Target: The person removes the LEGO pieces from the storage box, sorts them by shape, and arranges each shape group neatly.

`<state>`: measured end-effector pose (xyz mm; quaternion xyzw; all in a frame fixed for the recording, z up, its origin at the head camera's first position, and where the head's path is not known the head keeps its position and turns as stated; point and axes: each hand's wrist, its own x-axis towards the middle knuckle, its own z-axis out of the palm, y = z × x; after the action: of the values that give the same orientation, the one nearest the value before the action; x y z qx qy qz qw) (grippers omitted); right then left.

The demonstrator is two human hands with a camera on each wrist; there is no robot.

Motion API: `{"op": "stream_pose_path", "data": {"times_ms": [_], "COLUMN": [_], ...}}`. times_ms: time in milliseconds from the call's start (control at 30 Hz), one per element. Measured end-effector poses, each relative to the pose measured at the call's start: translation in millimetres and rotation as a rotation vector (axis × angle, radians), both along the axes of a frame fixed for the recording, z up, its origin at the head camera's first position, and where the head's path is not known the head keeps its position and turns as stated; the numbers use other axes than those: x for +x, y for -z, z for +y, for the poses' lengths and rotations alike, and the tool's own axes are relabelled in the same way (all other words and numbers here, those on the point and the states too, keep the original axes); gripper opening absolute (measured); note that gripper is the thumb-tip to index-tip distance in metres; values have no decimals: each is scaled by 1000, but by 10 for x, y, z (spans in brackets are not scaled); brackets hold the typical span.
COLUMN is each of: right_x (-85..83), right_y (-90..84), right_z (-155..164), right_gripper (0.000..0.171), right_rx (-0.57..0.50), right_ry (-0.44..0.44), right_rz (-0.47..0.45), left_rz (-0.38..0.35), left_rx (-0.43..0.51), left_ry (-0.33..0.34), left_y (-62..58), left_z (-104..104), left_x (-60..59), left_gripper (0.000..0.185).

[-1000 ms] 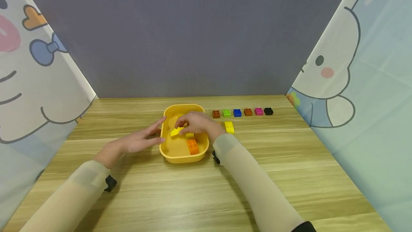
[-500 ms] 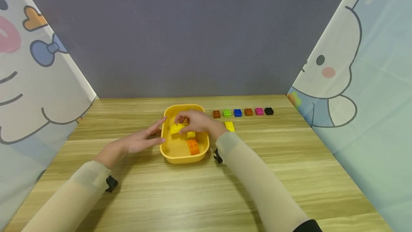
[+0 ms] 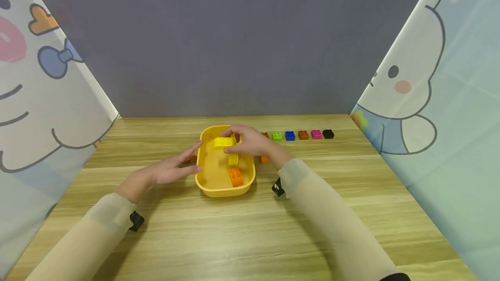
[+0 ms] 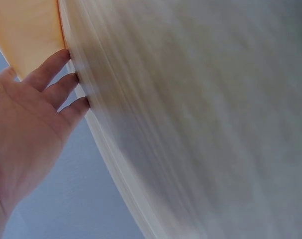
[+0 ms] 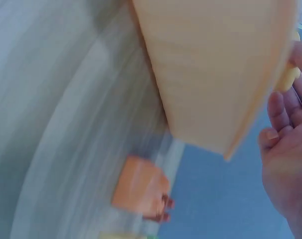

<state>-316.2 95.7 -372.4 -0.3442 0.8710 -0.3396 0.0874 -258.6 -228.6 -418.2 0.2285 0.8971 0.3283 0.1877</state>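
Note:
A yellow toy brick (image 3: 222, 143) with studs is pinched between the thumb and fingers of my right hand (image 3: 253, 142), above the far part of a yellow plastic bin (image 3: 224, 193). In the right wrist view part of the yellow brick (image 5: 289, 78) shows beyond the bin's rim. Inside the bin lie a smaller yellow brick (image 3: 233, 159) and an orange brick (image 3: 235, 177). My left hand (image 3: 166, 171) rests its fingertips against the bin's left side, fingers extended; the left wrist view shows these fingers (image 4: 59, 89) beside the bin wall (image 4: 34, 35).
Behind and right of the bin, small bricks stand in a row, including green (image 3: 277, 136), blue (image 3: 290, 136), brown (image 3: 303, 135), pink (image 3: 316, 134) and black (image 3: 328, 134). An orange block (image 5: 138, 184) stands beside the bin, partly hidden by my right arm in the head view.
My right hand has lifted the yellow brick and moved it up and to the right within the bin. The left hand has stayed at the bin's side.

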Motion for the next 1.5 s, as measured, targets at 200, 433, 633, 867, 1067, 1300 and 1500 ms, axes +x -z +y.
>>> {"op": "stream_pose_path", "data": {"times_ms": [200,433,633,867,1067,1300,1500], "right_x": [42,99,171,209,202,192,190], "right_y": [-26,-15,51,142,191,212,216], "right_z": [339,756,1044,1305,1510,1738,1911], "right_gripper": [57,52,47,54,65,79,77], "right_rx": [-120,-90,-30,-27,-42,-63,-11], "right_ry": [-23,-3,69,117,187,202,239], "right_rz": [18,37,36,41,-14,-90,-69], "left_rz": [1,12,11,14,17,17,15], "left_rx": [3,3,2,6,5,4,4], "left_ry": [9,3,6,10,14,16,11], "left_y": [-6,-2,0,0,2,-4,-5], "left_z": [-6,5,-8,-3,-5,1,2], "left_x": [-12,-15,-12,-9,-13,-4,2], "left_gripper": [91,90,91,91,91,91,90]}}
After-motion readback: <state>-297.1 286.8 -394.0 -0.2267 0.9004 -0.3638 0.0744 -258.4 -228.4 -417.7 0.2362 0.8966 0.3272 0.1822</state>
